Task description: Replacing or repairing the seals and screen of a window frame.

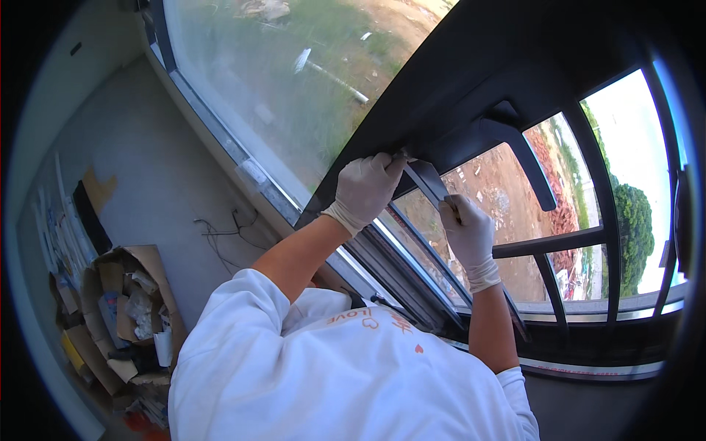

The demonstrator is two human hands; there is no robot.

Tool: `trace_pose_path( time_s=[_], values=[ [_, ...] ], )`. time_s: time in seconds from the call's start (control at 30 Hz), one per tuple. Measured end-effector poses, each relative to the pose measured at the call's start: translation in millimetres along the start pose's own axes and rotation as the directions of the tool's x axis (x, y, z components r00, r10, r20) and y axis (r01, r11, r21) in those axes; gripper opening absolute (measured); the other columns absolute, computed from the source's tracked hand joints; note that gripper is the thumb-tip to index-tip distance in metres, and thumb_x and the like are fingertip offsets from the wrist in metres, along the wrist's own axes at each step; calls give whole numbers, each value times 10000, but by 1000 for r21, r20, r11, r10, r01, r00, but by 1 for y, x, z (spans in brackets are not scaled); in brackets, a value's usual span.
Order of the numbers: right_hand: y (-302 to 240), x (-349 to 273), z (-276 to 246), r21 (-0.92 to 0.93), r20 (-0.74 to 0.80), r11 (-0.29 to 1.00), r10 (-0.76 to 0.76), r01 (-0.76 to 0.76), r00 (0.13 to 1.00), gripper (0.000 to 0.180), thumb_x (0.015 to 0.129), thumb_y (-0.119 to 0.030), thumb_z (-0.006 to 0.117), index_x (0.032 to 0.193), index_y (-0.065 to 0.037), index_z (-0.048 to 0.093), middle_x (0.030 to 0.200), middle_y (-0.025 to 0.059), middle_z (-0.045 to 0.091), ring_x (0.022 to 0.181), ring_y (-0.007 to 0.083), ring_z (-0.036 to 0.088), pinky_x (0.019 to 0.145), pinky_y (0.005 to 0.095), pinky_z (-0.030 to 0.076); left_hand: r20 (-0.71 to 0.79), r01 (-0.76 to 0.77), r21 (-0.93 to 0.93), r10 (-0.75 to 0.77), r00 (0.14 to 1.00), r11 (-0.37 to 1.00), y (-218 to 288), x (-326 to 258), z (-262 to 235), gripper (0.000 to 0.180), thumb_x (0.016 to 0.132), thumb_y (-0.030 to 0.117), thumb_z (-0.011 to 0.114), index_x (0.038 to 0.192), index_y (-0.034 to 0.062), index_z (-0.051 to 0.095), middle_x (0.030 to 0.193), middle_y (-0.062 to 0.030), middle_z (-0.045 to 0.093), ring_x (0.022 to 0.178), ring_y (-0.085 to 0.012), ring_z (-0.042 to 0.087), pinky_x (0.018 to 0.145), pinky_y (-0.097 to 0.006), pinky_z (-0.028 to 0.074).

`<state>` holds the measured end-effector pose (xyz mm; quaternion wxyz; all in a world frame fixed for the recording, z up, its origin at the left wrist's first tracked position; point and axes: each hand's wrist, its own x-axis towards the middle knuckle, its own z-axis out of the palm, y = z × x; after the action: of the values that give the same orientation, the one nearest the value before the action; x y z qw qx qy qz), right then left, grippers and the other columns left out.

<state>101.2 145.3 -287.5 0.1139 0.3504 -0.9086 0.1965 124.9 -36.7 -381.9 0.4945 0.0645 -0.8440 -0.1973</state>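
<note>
My left hand (365, 189), in a thin white glove, is closed in a pinch at the upper end of a flat dark grey bar (425, 179). The bar slants down to the right against a black window frame (448, 110). My right hand (469, 234), gloved too, is closed around the bar's lower end. A small yellowish-brown bit shows between its fingers, too little to name. Whether the left fingertips also hold something small cannot be made out. To the right of both hands, a black lever handle (531, 163) stands out from the frame.
Glass panes (294, 81) show dirt ground outside. Dark bars (548, 244) cross the window at right. Below at left, an open cardboard box (165, 283) holds plastic wrapping and scraps. Thin cables (220, 232) lie on the grey floor (158, 169), near long strips (55, 228).
</note>
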Motion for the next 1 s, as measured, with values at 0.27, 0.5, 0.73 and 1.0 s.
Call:
trace_pose_path(
  time_s=[0.27, 0.5, 0.73, 1.0],
  values=[
    [16, -12, 0, 516, 8, 808, 327, -284, 945, 137, 841, -77, 558, 849, 32, 639, 625, 30, 564, 544, 65, 510, 491, 217, 403, -110, -210, 132, 225, 968, 969, -22, 5, 14, 271, 750, 188, 707, 628, 137, 471, 506, -37, 441, 443, -222, 501, 417, -322, 435],
    [25, -10, 1, 673, 50, 665, 395, -323, 917, 151, 849, -98, 575, 826, 36, 641, 612, 45, 576, 528, 75, 524, 499, 223, 424, -93, -286, 170, 304, 948, 943, -27, 2, 22, 134, 713, 162, 695, 743, 148, 565, 573, -10, 430, 463, -181, 495, 424, -303, 431],
    [21, -7, 1, 731, 59, 591, 444, -342, 894, 171, 862, -101, 560, 829, 48, 637, 636, 51, 589, 527, 79, 522, 502, 221, 431, -59, -260, 124, 269, 961, 958, -29, 0, 30, 185, 665, 189, 690, 839, 156, 637, 666, 0, 413, 492, -149, 501, 452, -302, 440],
    [24, -11, 4, 752, 30, 583, 436, -308, 899, 174, 865, -105, 556, 848, 47, 637, 647, 54, 589, 525, 78, 520, 496, 223, 434, -23, -329, 216, 342, 940, 919, -20, 10, 15, 106, 702, 149, 656, 736, 156, 556, 668, -16, 415, 470, -166, 501, 450, -301, 433]
  ],
)
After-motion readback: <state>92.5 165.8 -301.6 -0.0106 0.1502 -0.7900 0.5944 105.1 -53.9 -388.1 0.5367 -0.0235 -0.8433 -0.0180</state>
